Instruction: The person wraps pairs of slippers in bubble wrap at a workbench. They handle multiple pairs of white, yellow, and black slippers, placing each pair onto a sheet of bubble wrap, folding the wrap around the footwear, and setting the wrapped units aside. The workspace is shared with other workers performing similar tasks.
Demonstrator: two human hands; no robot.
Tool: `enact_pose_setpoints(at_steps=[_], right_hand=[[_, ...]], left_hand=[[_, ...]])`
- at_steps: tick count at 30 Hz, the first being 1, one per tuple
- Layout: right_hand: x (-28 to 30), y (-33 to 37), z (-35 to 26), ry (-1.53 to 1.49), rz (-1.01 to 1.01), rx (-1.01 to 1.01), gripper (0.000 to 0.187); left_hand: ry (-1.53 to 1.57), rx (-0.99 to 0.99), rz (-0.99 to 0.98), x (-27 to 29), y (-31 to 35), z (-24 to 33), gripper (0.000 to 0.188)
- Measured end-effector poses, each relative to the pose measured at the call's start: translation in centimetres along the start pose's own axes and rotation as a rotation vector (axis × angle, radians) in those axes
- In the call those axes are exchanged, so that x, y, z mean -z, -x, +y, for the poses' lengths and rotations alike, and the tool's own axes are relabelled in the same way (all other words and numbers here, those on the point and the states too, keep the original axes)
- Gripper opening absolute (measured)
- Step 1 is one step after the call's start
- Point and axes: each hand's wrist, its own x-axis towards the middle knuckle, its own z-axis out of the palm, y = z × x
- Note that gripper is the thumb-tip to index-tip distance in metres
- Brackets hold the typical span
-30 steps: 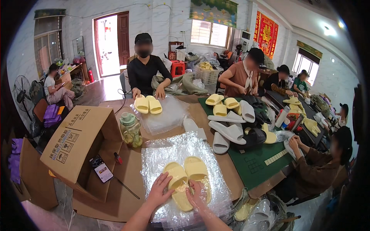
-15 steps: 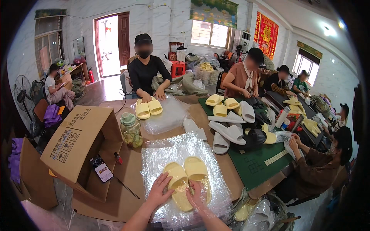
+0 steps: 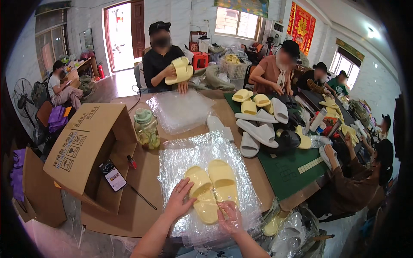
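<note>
A pair of pale yellow slide slippers lies side by side, the left slipper point(image 3: 204, 210) and the right slipper point(image 3: 223, 174), on a stack of clear plastic bags point(image 3: 176, 161). Clear film glints over the slippers and over my right hand. My left hand point(image 3: 178, 201) grips the left slipper's outer edge, fingers by the strap and thumb toward the footbed. At the heel end of the right slipper, my right hand point(image 3: 230, 218) is closed around the edge, its fingertips partly hidden. A small pale sticker shows on that slipper's footbed.
An open cardboard box point(image 3: 81, 146), with a phone point(image 3: 112, 175) in it, stands left beside a green-lidded jar point(image 3: 147, 129). Piled slippers point(image 3: 258, 133) cover a green mat point(image 3: 286, 172) at right. Across the table a co-worker point(image 3: 161, 64) holds yellow slippers; others sit along the right.
My right hand has shifted from between the slippers to the right slipper's heel. Both slippers appear higher in view. The co-worker opposite has lifted a yellow pair off the table.
</note>
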Motion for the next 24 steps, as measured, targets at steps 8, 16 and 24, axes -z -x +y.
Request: enact_pose_setpoints(at_steps=[8,16,24], right_hand=[[14.5,-0.3,-4.2,-0.666,-1.161,-0.415,0.024],[8.4,-5.7,-3.8,-0.056,-0.146,-0.445,0.021],[-3.8,-6.8,2.1,0.436,-0.359,-0.46,0.048]], left_hand=[[0.001,0.061,-0.051,0.2,-0.2,0.6,0.068],[0.025,0.11,0.0,-0.1,0.0,0.6,0.071],[-0.085,0.093,-0.065,-0.4,-0.1,-0.7,0.072]])
